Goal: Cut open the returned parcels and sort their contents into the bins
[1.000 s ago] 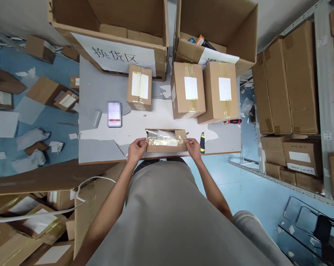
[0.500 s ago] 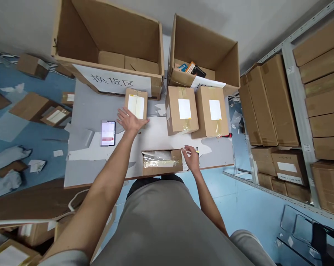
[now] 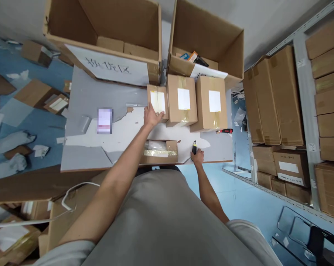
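Clock laid on the grey-and-white covered tabletop, 12 pointing away from the worker. Small brown cardboard carton: boxy, white label on its upper face, seam down the middle; stands near 12, just beside a larger brown taped carton at its 3 o'clock, a second larger brown taped carton beyond that. Left hand on the small carton's 6 o'clock end, thumb and fingers spread wide, thumb near the label's lower corner. Right hand at 4 o'clock by the table edge, at the butt of a slim black-and-yellow utility knife; whether closed on it, cannot tell. Knife tip toward 12, long axis 12 to 6. Small carton's seam also runs roughly 12 to 6. Low, narrow brown cardboard box at 6, long axis 9 to 3, top partly open; clear plastic inside, shiny tape along the near side, left forearm crossing its 9 o'clock end. Large open brown cardboard bin at 11: handwritten white sheet on the front, brown cardboard at the bottom. Second open brown bin at 1: a blue item and an orange-and-black packet inside.
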Demonstrator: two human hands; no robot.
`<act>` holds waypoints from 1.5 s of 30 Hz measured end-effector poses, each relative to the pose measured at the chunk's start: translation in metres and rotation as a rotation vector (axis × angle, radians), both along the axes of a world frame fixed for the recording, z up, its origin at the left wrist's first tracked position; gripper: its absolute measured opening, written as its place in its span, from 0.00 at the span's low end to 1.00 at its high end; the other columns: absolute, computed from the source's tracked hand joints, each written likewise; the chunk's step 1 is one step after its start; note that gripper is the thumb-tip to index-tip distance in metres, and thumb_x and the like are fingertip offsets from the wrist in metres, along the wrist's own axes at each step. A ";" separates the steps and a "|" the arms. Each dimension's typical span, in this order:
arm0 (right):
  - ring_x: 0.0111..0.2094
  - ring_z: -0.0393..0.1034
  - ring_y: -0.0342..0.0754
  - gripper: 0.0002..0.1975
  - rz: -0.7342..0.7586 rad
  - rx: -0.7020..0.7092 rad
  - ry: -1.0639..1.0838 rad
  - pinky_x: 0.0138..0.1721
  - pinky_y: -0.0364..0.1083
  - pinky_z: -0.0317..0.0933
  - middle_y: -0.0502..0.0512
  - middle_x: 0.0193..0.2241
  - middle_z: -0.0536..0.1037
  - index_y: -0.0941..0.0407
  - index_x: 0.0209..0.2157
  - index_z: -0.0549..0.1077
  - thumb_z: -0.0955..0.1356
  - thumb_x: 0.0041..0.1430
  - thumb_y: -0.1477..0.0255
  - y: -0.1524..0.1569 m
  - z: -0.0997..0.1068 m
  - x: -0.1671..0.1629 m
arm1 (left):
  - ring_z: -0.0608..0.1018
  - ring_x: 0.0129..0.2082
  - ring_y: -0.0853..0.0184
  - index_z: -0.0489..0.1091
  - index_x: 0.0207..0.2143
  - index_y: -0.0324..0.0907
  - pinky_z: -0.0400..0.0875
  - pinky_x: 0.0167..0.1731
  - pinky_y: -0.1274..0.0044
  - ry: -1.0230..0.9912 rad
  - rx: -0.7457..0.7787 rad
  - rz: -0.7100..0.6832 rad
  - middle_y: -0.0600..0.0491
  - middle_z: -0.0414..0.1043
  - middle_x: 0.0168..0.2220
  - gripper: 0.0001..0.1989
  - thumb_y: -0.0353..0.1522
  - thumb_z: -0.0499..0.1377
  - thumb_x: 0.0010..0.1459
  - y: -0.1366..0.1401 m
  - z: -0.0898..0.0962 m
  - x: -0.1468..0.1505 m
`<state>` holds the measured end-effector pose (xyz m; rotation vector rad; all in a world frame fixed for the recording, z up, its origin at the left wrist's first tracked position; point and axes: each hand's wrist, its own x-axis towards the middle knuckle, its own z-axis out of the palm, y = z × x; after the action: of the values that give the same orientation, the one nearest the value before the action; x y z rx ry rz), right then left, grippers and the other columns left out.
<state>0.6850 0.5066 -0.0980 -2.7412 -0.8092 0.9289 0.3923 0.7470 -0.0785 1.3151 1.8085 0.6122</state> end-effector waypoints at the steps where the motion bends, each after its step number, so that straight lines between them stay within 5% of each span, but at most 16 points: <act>1: 0.68 0.74 0.69 0.28 0.009 0.002 0.008 0.67 0.59 0.69 0.74 0.66 0.75 0.57 0.62 0.77 0.76 0.60 0.71 0.000 -0.004 0.003 | 0.64 0.81 0.29 0.60 0.79 0.23 0.58 0.81 0.48 -0.010 0.030 -0.026 0.19 0.62 0.77 0.50 0.44 0.72 0.68 -0.004 -0.005 -0.011; 4: 0.64 0.76 0.64 0.28 0.035 0.038 0.059 0.66 0.57 0.69 0.70 0.65 0.76 0.56 0.62 0.76 0.73 0.60 0.72 -0.002 -0.011 0.013 | 0.66 0.82 0.37 0.66 0.75 0.27 0.56 0.82 0.53 -0.040 0.158 -0.011 0.28 0.66 0.77 0.38 0.46 0.64 0.76 -0.041 -0.021 -0.062; 7: 0.56 0.80 0.59 0.24 0.021 0.098 0.156 0.58 0.53 0.74 0.63 0.53 0.82 0.56 0.56 0.77 0.72 0.58 0.69 -0.005 -0.010 0.022 | 0.79 0.71 0.42 0.70 0.73 0.36 0.74 0.73 0.52 -0.092 0.190 0.107 0.32 0.73 0.73 0.36 0.49 0.68 0.73 -0.112 -0.021 -0.105; 11: 0.37 0.80 0.53 0.19 -0.020 0.173 0.342 0.40 0.49 0.75 0.52 0.35 0.83 0.53 0.50 0.73 0.71 0.59 0.61 -0.008 0.007 0.019 | 0.86 0.58 0.53 0.78 0.63 0.41 0.83 0.63 0.60 -0.110 0.158 0.119 0.40 0.80 0.64 0.26 0.49 0.63 0.75 -0.209 0.002 -0.116; 14: 0.31 0.78 0.48 0.19 0.007 0.283 0.520 0.37 0.47 0.74 0.51 0.37 0.86 0.50 0.48 0.70 0.71 0.59 0.56 -0.004 0.029 0.003 | 0.85 0.57 0.54 0.82 0.58 0.44 0.86 0.60 0.62 -0.125 0.159 0.011 0.43 0.79 0.60 0.23 0.49 0.65 0.72 -0.246 0.011 -0.108; 17: 0.28 0.76 0.47 0.22 0.211 0.398 0.711 0.35 0.47 0.73 0.52 0.40 0.88 0.48 0.50 0.70 0.73 0.62 0.51 0.010 0.056 -0.024 | 0.85 0.51 0.56 0.84 0.60 0.44 0.86 0.59 0.61 -0.122 0.134 -0.020 0.43 0.76 0.58 0.23 0.47 0.66 0.71 -0.253 0.007 -0.107; 19: 0.31 0.79 0.49 0.23 0.480 0.393 0.691 0.36 0.48 0.74 0.55 0.44 0.89 0.49 0.53 0.73 0.72 0.69 0.47 0.022 0.077 -0.050 | 0.84 0.47 0.58 0.84 0.61 0.45 0.87 0.57 0.62 -0.144 0.099 -0.028 0.44 0.75 0.57 0.23 0.45 0.67 0.70 -0.249 0.001 -0.110; 23: 0.58 0.84 0.59 0.21 1.149 0.247 0.368 0.56 0.51 0.74 0.59 0.63 0.87 0.50 0.65 0.80 0.67 0.82 0.54 0.043 0.118 -0.113 | 0.83 0.45 0.60 0.86 0.59 0.46 0.88 0.53 0.63 -0.222 0.065 -0.044 0.47 0.74 0.52 0.22 0.41 0.72 0.65 -0.241 -0.010 -0.119; 26: 0.60 0.83 0.61 0.23 1.449 0.027 0.113 0.56 0.50 0.70 0.61 0.62 0.88 0.49 0.73 0.77 0.64 0.87 0.59 0.051 0.141 -0.154 | 0.83 0.45 0.60 0.86 0.58 0.45 0.89 0.52 0.64 -0.281 0.032 -0.064 0.47 0.73 0.51 0.22 0.39 0.74 0.62 -0.243 -0.014 -0.125; 32: 0.57 0.83 0.61 0.26 1.583 -0.161 -0.093 0.51 0.49 0.66 0.63 0.61 0.87 0.49 0.78 0.73 0.61 0.89 0.59 0.049 0.170 -0.188 | 0.83 0.47 0.60 0.84 0.59 0.46 0.89 0.53 0.63 -0.360 0.033 -0.081 0.48 0.73 0.53 0.23 0.38 0.74 0.63 -0.257 -0.020 -0.129; 45: 0.58 0.82 0.61 0.26 1.564 -0.246 -0.183 0.49 0.49 0.65 0.63 0.61 0.86 0.49 0.78 0.72 0.59 0.90 0.60 0.036 0.188 -0.202 | 0.83 0.45 0.62 0.84 0.59 0.46 0.89 0.53 0.65 -0.429 0.036 -0.093 0.48 0.72 0.53 0.23 0.34 0.74 0.62 -0.254 -0.029 -0.128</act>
<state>0.4834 0.5425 0.0896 -1.8754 -3.1138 0.8514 0.2647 0.4928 -0.1070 1.1764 1.3867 0.8091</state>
